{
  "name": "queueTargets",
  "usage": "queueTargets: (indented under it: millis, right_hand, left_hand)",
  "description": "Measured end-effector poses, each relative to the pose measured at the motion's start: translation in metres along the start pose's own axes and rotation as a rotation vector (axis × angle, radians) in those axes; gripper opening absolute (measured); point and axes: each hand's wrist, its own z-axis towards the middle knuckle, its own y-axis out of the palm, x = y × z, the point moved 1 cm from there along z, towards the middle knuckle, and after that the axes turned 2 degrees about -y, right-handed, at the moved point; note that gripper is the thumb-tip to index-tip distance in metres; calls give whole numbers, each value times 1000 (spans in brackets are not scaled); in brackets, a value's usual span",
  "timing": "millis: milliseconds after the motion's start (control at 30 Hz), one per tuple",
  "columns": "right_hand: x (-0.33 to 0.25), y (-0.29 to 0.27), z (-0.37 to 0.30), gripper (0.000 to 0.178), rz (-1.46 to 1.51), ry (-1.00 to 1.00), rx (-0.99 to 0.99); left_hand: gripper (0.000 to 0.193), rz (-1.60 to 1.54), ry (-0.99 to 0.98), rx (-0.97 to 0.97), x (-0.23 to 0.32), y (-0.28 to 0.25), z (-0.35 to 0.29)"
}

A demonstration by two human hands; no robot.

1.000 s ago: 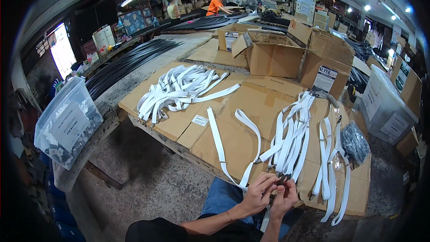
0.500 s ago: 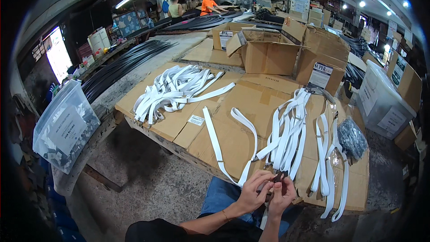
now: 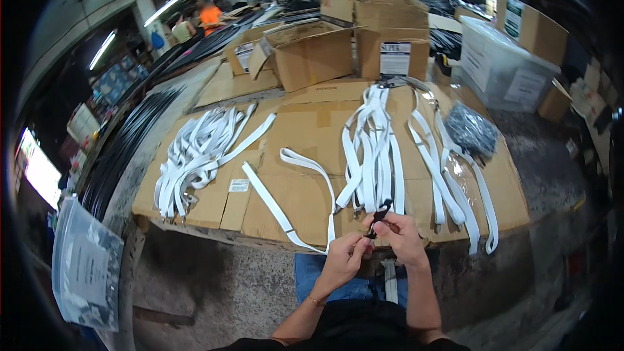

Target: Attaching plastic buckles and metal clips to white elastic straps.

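Observation:
A small dark piece, perhaps a black clip or tab, is pinched between my two hands at the table's near edge. My left hand grips its lower end with thumb and fingertips. Higher on it, the fingers of my right hand close around it. Below my hands a white strap hangs over my lap; whether it joins the dark piece is hidden. One loose white strap curves across the cardboard to the left of my hands. Just beyond them lies a bundle of white straps with metal clips.
Cardboard covers the table. A tangled heap of white straps lies left; more straps and a clear bag of dark parts lie right. Open cartons and plastic bins stand around. Two people work far back.
The view has swung to the right, so the table sits further left. The dark piece now stands up more visibly between my hands, with my right hand turned further over it.

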Motion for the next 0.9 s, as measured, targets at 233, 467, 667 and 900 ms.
queueTargets:
  millis: [233, 467, 667, 900]
  right_hand:
    - [-71, -38, 11, 20, -52, -523, 154]
    - [-136, -1, 60, 22, -232, -626, 4]
    - [-202, 29, 146, 25, -272, -617, -68]
    - [-248, 66, 197, 28, -227, -582, -256]
  left_hand:
    - [39, 615, 363, 289, -9, -5, 2]
    - [44, 749, 432, 713, 3, -50, 38]
    - [37, 110, 120, 45, -3, -97, 58]
    - [43, -292, 18, -156, -7, -125, 36]
